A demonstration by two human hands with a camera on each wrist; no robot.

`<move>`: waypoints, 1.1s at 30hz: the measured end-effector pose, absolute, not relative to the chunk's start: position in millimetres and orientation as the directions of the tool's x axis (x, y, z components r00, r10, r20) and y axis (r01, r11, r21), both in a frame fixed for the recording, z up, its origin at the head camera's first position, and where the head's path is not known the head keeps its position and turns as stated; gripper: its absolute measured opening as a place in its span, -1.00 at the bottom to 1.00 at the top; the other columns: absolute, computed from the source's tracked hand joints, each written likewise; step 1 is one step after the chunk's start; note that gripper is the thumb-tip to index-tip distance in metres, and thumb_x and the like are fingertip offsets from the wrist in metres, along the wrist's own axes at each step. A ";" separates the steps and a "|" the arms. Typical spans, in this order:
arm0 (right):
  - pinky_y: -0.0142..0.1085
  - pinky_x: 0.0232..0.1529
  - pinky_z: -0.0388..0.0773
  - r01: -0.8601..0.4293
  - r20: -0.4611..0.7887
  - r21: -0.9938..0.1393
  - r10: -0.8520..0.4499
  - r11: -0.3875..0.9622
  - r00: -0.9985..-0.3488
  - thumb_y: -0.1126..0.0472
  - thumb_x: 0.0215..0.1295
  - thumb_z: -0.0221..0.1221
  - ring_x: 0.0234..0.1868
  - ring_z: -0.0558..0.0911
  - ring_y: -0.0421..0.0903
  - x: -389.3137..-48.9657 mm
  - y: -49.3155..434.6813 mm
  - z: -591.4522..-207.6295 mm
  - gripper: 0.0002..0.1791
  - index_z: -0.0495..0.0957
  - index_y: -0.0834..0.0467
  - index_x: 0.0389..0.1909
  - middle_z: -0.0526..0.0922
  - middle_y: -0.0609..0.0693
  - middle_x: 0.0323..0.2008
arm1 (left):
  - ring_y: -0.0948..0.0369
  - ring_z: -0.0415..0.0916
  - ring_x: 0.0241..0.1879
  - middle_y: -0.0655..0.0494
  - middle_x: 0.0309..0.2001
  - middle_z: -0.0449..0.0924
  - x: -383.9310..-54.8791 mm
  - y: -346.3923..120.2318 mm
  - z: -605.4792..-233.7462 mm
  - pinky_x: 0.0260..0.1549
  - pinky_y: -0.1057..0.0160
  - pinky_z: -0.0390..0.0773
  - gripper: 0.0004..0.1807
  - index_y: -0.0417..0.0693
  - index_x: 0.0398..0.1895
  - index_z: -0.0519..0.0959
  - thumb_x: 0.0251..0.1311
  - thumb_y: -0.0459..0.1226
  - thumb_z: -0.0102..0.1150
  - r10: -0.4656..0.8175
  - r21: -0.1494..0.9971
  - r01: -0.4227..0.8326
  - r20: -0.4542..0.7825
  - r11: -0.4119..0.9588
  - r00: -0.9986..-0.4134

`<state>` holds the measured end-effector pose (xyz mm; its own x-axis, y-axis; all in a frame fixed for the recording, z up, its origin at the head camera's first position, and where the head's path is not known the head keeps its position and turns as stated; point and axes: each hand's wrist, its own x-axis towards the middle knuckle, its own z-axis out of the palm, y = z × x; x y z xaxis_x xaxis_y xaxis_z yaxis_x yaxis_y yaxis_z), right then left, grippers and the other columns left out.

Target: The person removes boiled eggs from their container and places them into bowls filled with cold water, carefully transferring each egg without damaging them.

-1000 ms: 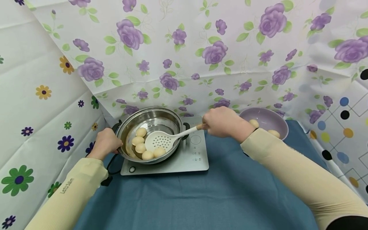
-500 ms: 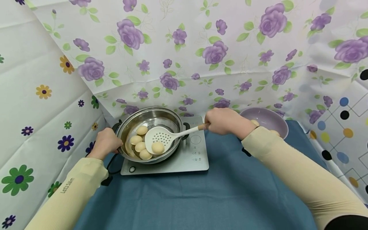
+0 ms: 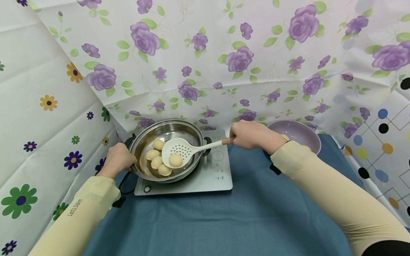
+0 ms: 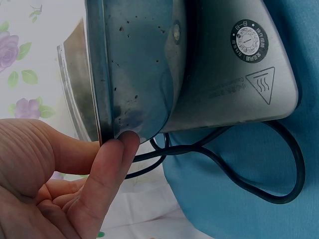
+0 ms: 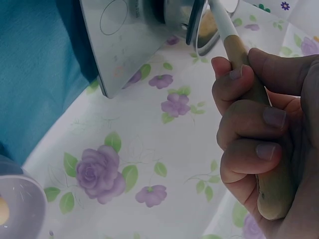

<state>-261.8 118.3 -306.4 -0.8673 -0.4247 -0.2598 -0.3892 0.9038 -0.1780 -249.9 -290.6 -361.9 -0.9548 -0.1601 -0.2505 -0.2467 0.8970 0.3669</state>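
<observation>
My right hand [image 3: 248, 135] grips the wooden handle [image 5: 278, 186] of a white slotted skimmer [image 3: 179, 146]. One pale round ball, egg-like [image 3: 175, 160], lies in the skimmer's bowl, over the inside of a steel pot [image 3: 189, 129]. Several more such balls [image 3: 152, 154] sit in the pot, left of and below the skimmer. At the pot's left side my left hand [image 3: 117, 160] pinches the rim; in the left wrist view the thumb and fingertips [image 4: 130, 142] meet at the pot's edge [image 4: 104, 99].
The pot stands on a silver induction cooker [image 3: 221, 177], with a black cord [image 4: 294, 169] looping at its left. A purple bowl [image 3: 301, 131] holding similar balls stands at the right, partly behind the right forearm. Blue cloth [image 3: 205, 220] covers the table; flowered sheets [image 3: 211, 35] hang behind.
The skimmer has risen slightly, and one ball that lay at its lower edge now rests in its bowl. The other balls in the pot have shifted a little. My left hand stays at the rim.
</observation>
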 end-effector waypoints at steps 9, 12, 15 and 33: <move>-0.35 -0.68 0.23 -0.342 -0.276 -0.255 -0.407 0.904 -0.870 -0.09 0.29 0.08 -0.68 0.30 -0.17 -263.9 126.3 -303.2 -0.73 0.64 -0.03 -0.36 0.47 -0.04 -0.61 | 0.19 0.56 -0.76 -0.05 -0.73 0.60 -249.2 -289.3 -361.6 -0.71 0.24 0.51 -0.80 -0.36 -0.58 0.61 -0.01 -0.39 0.02 -0.165 0.369 -0.254 -0.256 0.894 -0.953; -0.35 -0.67 0.22 -0.351 -0.261 -0.261 -0.415 0.899 -0.872 -0.05 0.31 0.07 -0.69 0.28 -0.17 -263.4 129.5 -301.0 -0.73 0.66 0.01 -0.34 0.47 -0.04 -0.62 | 0.18 0.56 -0.75 -0.02 -0.76 0.59 -249.6 -289.4 -362.3 -0.72 0.24 0.50 -0.80 -0.36 -0.57 0.61 -0.01 -0.39 0.02 -0.169 0.371 -0.259 -0.258 0.892 -0.951; -0.35 -0.67 0.21 -0.359 -0.241 -0.258 -0.419 0.897 -0.875 -0.04 0.31 0.07 -0.71 0.27 -0.18 -262.6 133.4 -298.9 -0.71 0.67 0.03 -0.32 0.47 -0.04 -0.64 | 0.18 0.56 -0.75 -0.02 -0.76 0.59 -250.1 -289.8 -363.1 -0.72 0.24 0.50 -0.80 -0.36 -0.57 0.61 -0.01 -0.39 0.02 -0.171 0.371 -0.260 -0.256 0.891 -0.952; -0.35 -0.67 0.22 -0.289 -0.267 -0.382 -0.404 0.878 -0.875 0.02 0.37 0.00 -0.74 0.23 -0.18 -262.8 158.4 -294.0 -0.70 0.64 0.08 -0.30 0.44 -0.02 -0.66 | 0.19 0.56 -0.76 -0.04 -0.74 0.59 -251.4 -290.8 -365.2 -0.72 0.24 0.52 -0.82 -0.37 -0.55 0.60 -0.02 -0.41 0.03 -0.172 0.376 -0.259 -0.250 0.890 -0.953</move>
